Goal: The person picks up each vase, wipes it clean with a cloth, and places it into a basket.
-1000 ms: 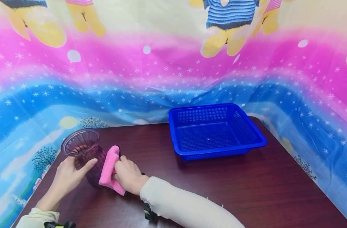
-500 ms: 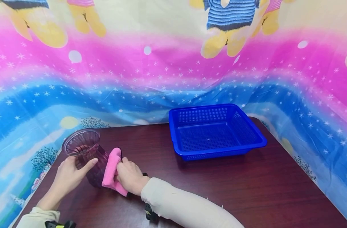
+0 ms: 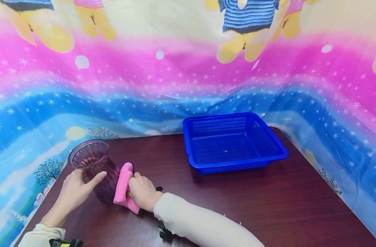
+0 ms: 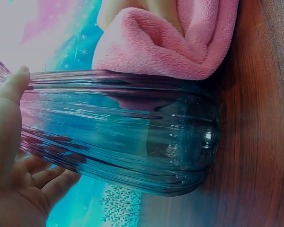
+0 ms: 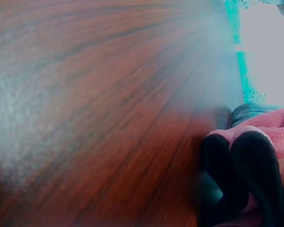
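A purplish, ribbed glass vase (image 3: 106,185) with a flared rim stands at the left of the table in the head view. My left hand (image 3: 75,192) grips its neck just under the rim, thumb on the near side and fingers behind. In my right hand (image 3: 143,192) is a folded pink cloth (image 3: 123,187), held against the vase's lower right side. The left wrist view shows the cloth (image 4: 175,56) touching the glass near the base. A black backing (image 5: 255,165) on the cloth shows in the right wrist view. Whether the base touches the table cannot be seen clearly.
A blue perforated plastic basket (image 3: 237,157) sits at the back right of the dark wooden table (image 3: 237,199). Behind the table hangs a colourful printed curtain (image 3: 163,75). Black wrist straps are on both forearms.
The pink cloth and my right hand have slid slightly right and toward the near edge, still at the vase. The vase and left hand have barely shifted.
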{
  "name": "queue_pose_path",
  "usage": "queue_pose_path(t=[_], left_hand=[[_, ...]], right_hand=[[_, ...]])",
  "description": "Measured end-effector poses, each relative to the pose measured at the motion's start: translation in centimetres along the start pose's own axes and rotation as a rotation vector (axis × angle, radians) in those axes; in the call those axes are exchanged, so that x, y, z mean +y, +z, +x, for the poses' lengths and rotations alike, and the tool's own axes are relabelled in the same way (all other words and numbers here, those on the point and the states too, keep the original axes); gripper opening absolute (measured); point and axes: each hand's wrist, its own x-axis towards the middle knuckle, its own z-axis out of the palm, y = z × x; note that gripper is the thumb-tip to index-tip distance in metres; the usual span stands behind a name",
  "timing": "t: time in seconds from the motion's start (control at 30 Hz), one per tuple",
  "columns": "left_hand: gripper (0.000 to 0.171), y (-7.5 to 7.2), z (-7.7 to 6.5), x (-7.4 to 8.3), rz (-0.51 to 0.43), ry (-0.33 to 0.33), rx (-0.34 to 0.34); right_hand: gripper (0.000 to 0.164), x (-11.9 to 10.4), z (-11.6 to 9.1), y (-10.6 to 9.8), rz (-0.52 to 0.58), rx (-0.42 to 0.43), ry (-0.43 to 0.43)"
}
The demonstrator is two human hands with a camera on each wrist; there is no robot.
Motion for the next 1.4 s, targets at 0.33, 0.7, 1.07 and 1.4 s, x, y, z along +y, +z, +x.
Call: queue_pose_path(t=[0.33, 0.7, 1.07, 1.4], left_hand=[[0.051, 0.1, 0.0, 0.1, -0.017, 0.008, -0.003], [0.052, 0.1, 0.0, -0.1, -0.007, -0.003, -0.009], [0.052, 0.1, 0.1, -0.3, -0.011, -0.008, -0.006], [0.052, 0.2, 0.2, -0.3, -0.014, -0.002, -0.011]], right_hand=[[0.012, 0.1, 0.2, 0.4, 0.015, -0.045, 0.06], [0.012, 0.3, 0.4, 0.5, 0.004, -0.061, 0.044], [0.015, 0.9, 0.5, 0.6, 0.061, -0.066, 0.028], [0.021, 1.4, 0.5, 0.6, 0.136, -0.063, 0.015]])
